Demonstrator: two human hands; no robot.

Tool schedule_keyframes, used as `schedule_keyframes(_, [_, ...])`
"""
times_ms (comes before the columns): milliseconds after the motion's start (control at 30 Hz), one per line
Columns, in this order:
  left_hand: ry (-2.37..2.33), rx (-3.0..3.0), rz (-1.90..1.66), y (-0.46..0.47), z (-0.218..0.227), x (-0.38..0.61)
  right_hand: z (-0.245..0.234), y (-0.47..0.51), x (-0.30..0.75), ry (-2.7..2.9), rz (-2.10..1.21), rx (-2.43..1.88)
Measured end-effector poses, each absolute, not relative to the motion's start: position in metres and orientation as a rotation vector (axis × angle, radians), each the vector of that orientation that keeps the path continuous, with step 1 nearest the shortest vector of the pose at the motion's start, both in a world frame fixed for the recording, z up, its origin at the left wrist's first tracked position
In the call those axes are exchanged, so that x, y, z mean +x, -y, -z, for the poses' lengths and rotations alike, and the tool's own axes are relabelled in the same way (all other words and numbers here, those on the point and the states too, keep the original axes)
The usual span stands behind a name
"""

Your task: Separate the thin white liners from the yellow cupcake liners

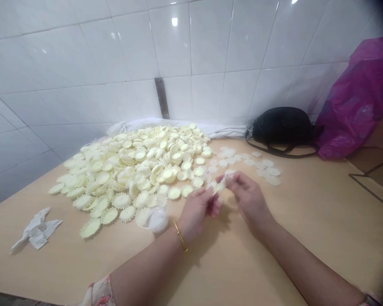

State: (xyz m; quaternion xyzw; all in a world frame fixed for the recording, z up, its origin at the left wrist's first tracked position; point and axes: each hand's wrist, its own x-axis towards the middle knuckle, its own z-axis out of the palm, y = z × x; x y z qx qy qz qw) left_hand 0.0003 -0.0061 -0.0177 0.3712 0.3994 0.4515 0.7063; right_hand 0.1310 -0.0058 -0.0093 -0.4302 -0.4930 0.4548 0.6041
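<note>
A small pale ribbed piece (219, 185) is pinched between the left grip (196, 212) and the right grip (247, 199), above the tabletop (284, 238).

The thin piece could be torn or dropped if it is pulled too strongly. A heap of cream toothed discs (130, 170) is placed near the left grip, and flat white toothed discs (245, 161) are spread beyond the hands; a clear plastic cup (151, 219) could be knocked by the left wrist.
</note>
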Motion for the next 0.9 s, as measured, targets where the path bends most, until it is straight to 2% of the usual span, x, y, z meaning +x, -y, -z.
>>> schedule_keyframes(133, [-0.996,0.763,-1.009,0.004,0.018,-0.002,0.002,-0.002,0.143,0.907,-1.043,-0.828])
schedule_keyframes(267, [-0.981,0.927,-0.999,0.006,0.021,-0.002,0.001,-0.012,0.169,1.101,-0.889,-1.274])
schedule_keyframes(400, [-1.029,1.078,-0.983,0.007,0.027,-0.002,0.009,-0.018,0.187,1.495,-0.568,-1.778])
schedule_keyframes(467, [-1.036,1.111,-1.003,0.007,0.029,-0.002,0.011,-0.019,0.188,1.533,-0.340,-1.863])
schedule_keyframes(533, [-1.030,1.123,-1.025,0.006,0.029,-0.002,0.011,-0.016,0.184,1.525,-0.216,-1.757])
schedule_keyframes(600, [-1.039,1.118,-1.031,0.006,0.027,-0.002,0.008,-0.011,0.176,1.537,-0.371,-1.567])
schedule_keyframes(800, [-1.006,1.066,-1.039,0.007,0.025,-0.001,0.009,0.005,0.146,1.518,-1.412,-1.114])
schedule_keyframes(900, [-1.000,1.006,-1.059,0.007,0.025,-0.001,0.013,0.009,0.137,1.403,-1.613,-0.931])
